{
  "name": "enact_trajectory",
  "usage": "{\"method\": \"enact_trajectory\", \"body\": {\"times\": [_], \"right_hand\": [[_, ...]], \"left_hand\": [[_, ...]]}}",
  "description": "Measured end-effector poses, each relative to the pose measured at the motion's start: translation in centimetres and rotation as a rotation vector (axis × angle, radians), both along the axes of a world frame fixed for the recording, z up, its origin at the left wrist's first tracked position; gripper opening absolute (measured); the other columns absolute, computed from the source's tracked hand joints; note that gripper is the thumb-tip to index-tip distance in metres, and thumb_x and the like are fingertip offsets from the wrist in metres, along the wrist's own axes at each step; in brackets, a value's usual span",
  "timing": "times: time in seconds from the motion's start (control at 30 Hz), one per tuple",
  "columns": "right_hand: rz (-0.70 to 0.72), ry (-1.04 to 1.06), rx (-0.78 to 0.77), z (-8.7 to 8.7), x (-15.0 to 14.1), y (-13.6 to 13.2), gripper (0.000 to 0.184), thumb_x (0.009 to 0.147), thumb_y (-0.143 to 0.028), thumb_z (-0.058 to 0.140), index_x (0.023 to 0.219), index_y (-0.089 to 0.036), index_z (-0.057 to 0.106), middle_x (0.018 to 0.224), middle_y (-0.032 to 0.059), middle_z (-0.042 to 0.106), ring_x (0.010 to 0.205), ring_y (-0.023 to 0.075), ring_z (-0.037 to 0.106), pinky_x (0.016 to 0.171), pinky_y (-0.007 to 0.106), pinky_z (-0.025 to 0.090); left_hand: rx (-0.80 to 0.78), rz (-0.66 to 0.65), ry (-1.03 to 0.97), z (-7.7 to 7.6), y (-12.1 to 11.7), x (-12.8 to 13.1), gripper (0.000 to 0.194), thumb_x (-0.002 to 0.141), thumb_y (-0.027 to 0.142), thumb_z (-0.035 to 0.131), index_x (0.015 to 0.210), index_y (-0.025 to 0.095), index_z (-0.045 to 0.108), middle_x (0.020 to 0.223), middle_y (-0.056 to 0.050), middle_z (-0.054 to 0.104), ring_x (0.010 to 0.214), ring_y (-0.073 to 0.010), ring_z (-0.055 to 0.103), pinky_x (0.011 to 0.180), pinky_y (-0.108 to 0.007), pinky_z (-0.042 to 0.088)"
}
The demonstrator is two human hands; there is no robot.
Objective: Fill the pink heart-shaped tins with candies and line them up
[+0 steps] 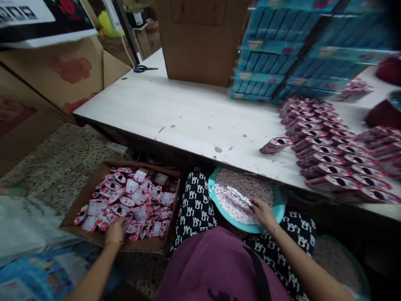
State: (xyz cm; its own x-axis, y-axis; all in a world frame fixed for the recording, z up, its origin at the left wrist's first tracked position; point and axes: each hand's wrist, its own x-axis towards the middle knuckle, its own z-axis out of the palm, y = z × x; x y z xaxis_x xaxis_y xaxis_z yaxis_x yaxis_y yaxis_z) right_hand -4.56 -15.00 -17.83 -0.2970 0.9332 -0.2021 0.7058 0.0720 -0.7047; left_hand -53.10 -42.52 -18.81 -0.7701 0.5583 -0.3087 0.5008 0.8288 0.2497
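Observation:
My left hand (115, 232) reaches over the near edge of a cardboard box (72, 203), among small pink-and-white printed packets (138, 196). Its fingers are blurred and partly hidden, so I cannot tell whether they grip a packet. My right hand (263, 213) is at a turquoise basin (252, 228) resting on my lap. The fingertips are pinched at the end of a row of small white tablets (236, 195). Loose white tablets (230, 205) lie below that row, and greyish-pink pieces (250, 182) fill the basin's far side.
On the white table (188, 117), pink packets with dark round openings (326, 159) stand in rows at right; one packet (275, 145) stands apart. Behind are wrapped blue boxes (282, 50), a tall carton (203, 42) and scissors (144, 68). Another basin (336, 263) sits lower right.

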Motion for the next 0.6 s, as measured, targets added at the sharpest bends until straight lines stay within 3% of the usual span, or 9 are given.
{"method": "enact_trajectory", "body": {"times": [0.07, 0.13, 0.23, 0.33, 0.47, 0.6], "right_hand": [[0.026, 0.034, -0.020, 0.2, 0.7, 0.1, 0.034, 0.069, -0.040, 0.039, 0.078, -0.018, 0.062, 0.074, 0.0051, 0.065, 0.070, 0.0184, 0.058, 0.067, 0.029, 0.045], [0.049, 0.069, -0.039, 0.3, 1.3, 0.3, 0.034, 0.069, -0.041, 0.040, 0.080, -0.018, 0.063, 0.073, 0.0051, 0.064, 0.069, 0.0187, 0.057, 0.066, 0.029, 0.045], [0.052, 0.118, -0.059, 0.5, 2.0, 0.5, 0.034, 0.070, -0.041, 0.041, 0.084, -0.018, 0.062, 0.073, 0.0054, 0.064, 0.070, 0.0191, 0.057, 0.064, 0.029, 0.045], [0.024, 0.181, -0.069, 1.4, 2.4, 0.5, 0.033, 0.070, -0.041, 0.044, 0.084, -0.017, 0.062, 0.075, 0.0054, 0.064, 0.070, 0.0185, 0.057, 0.064, 0.029, 0.045], [0.038, 0.210, -0.057, 3.2, 2.9, 0.2, 0.031, 0.072, -0.037, 0.044, 0.086, -0.019, 0.063, 0.076, 0.0041, 0.063, 0.071, 0.0177, 0.056, 0.067, 0.027, 0.044], [0.011, 0.222, -0.049, 3.3, 3.8, 0.0, 0.031, 0.073, -0.036, 0.042, 0.088, -0.019, 0.063, 0.080, 0.0042, 0.064, 0.075, 0.0179, 0.056, 0.069, 0.028, 0.043]], "left_hand": [[0.036, -0.033, 0.018, 1.9, 0.3, -0.3, 0.015, 0.070, 0.024, 0.047, 0.071, 0.017, 0.059, 0.077, -0.005, 0.064, 0.074, -0.0204, 0.057, 0.070, -0.030, 0.043], [0.150, -0.053, 0.015, 4.7, 1.8, 1.1, 0.019, 0.071, 0.032, 0.047, 0.074, 0.018, 0.060, 0.076, -0.004, 0.065, 0.073, -0.0197, 0.058, 0.070, -0.029, 0.043], [0.393, -0.212, -0.112, 9.6, 6.8, 6.5, 0.025, 0.071, 0.037, 0.048, 0.077, 0.017, 0.062, 0.077, -0.003, 0.066, 0.075, -0.0174, 0.058, 0.071, -0.027, 0.043], [0.476, -0.404, -0.291, 12.8, 13.0, 13.1, 0.024, 0.074, 0.035, 0.047, 0.076, 0.016, 0.062, 0.074, -0.002, 0.065, 0.071, -0.0146, 0.058, 0.067, -0.024, 0.043], [0.352, -0.656, -0.300, 13.5, 18.4, 19.5, 0.017, 0.073, 0.026, 0.048, 0.068, 0.016, 0.061, 0.070, -0.002, 0.064, 0.067, -0.0144, 0.057, 0.065, -0.024, 0.043], [0.267, -0.931, -0.250, 11.7, 18.4, 23.0, 0.026, 0.074, 0.013, 0.041, 0.091, 0.018, 0.060, 0.087, -0.004, 0.065, 0.080, -0.0154, 0.058, 0.073, -0.027, 0.044]]}}
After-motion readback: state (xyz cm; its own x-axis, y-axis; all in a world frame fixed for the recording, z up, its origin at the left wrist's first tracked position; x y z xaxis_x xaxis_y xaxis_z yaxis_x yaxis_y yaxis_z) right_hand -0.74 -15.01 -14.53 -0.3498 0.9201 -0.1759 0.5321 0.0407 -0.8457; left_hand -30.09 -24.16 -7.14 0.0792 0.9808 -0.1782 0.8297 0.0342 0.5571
